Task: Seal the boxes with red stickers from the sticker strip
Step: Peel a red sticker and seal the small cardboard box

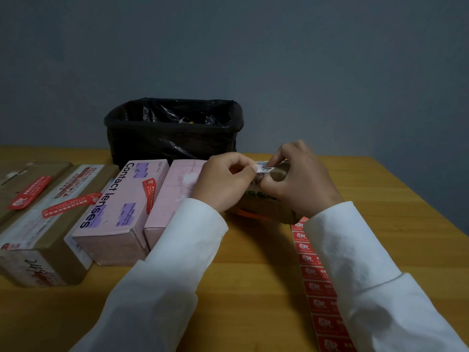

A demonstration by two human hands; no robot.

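Note:
A small brown box (264, 207) with green print lies on the wooden table (248, 280), right of centre. My left hand (223, 181) pinches the edge of a white printed label (262, 169) on the box's top. My right hand (302, 179) grips the box from the right, its fingertips also at the label. The red sticker strip (314, 278) runs from beside the box toward me, partly under my right sleeve. No red sticker shows on this box; my hands hide most of its top.
To the left stand four boxes in a row: a plain pink box (175, 191), a pink "Contact lenses" box (119, 207) and two brown boxes (50, 240) (15, 179). The last three carry red stickers. A black-lined bin (172, 133) stands behind.

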